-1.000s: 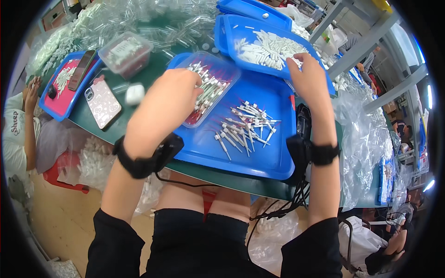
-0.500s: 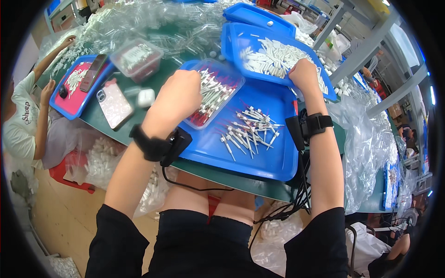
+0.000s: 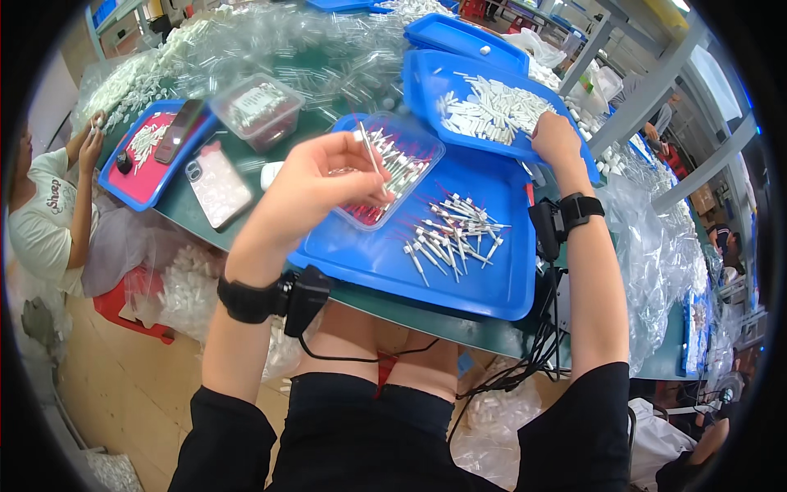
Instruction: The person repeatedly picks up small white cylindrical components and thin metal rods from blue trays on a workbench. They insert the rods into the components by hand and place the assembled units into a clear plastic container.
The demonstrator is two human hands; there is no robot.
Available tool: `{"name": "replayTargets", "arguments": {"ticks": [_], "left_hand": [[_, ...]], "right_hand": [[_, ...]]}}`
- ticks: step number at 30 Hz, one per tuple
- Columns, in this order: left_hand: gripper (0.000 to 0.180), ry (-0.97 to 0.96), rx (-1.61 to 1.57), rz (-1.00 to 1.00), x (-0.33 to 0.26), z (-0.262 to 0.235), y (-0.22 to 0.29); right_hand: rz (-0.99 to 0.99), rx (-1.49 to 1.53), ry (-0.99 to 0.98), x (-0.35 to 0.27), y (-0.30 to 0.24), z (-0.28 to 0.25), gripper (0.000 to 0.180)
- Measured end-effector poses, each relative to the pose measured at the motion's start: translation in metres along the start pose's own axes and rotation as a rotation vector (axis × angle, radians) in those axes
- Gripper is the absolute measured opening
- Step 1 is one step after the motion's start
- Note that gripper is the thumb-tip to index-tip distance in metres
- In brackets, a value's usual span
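My left hand (image 3: 316, 182) is closed, pinching a slim white stick (image 3: 368, 148) that stands up from the fingers. It hovers over a clear plastic box (image 3: 433, 156) filled with white sticks with red wires. My right hand (image 3: 559, 139) is closed at the near right edge of a raised blue tray (image 3: 422, 78) of small white tubes (image 3: 496, 111); its fingertips are hidden, so what they hold cannot be seen. Between the hands and nearer to me, a loose pile of wired white sticks (image 3: 455, 234) lies in a larger blue tray (image 3: 385, 266).
Left of the box are a phone in a pale case (image 3: 220, 187) and a lidded clear container (image 3: 258, 115). Further left, a co-worker (image 3: 61, 213) sits by a tray with a pink base (image 3: 156, 176). Clear tubes (image 3: 328, 78) cover the far table; plastic sheeting (image 3: 643, 271) hangs at right.
My left hand has turned over and its fingers now show the slim white stick. My right hand stays at the edge of the raised tray. The whole view has shifted slightly.
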State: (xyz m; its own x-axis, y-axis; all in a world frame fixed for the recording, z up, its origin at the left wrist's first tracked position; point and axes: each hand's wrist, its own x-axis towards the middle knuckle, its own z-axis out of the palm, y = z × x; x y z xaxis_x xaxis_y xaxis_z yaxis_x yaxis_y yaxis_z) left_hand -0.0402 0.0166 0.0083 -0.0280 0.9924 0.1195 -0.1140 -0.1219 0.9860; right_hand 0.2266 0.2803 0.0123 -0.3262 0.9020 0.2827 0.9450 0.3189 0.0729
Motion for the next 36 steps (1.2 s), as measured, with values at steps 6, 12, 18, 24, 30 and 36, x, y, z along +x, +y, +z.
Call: {"name": "replayTargets", "arguments": {"ticks": [6, 12, 18, 24, 30, 36], "left_hand": [[0.032, -0.097, -0.338, -0.041, -0.026, 0.026, 0.012], [0.02, -0.054, -0.399, -0.032, -0.04, 0.04, 0.012], [0.016, -0.004, -0.306, 0.104, -0.052, 0.043, 0.007], [0.018, 0.074, -0.415, 0.266, -0.056, 0.069, -0.009], [0.016, 0.145, -0.44, 0.309, -0.064, 0.102, -0.02], [0.018, 0.14, -0.376, 0.34, -0.066, 0.11, -0.025]], "right_hand": [[-0.105, -0.06, -0.083, 0.01, 0.017, 0.015, 0.018], [-0.136, 0.012, 0.131, 0.008, 0.016, 0.01, 0.025], [-0.362, 0.88, 0.051, -0.067, -0.024, -0.104, 0.018], [-0.479, 1.032, 0.065, -0.219, -0.082, -0.13, 0.028], [-0.197, 1.236, 0.142, -0.255, -0.089, -0.102, 0.022], [-0.045, 1.538, -0.006, -0.262, -0.091, -0.099, 0.016]]}}
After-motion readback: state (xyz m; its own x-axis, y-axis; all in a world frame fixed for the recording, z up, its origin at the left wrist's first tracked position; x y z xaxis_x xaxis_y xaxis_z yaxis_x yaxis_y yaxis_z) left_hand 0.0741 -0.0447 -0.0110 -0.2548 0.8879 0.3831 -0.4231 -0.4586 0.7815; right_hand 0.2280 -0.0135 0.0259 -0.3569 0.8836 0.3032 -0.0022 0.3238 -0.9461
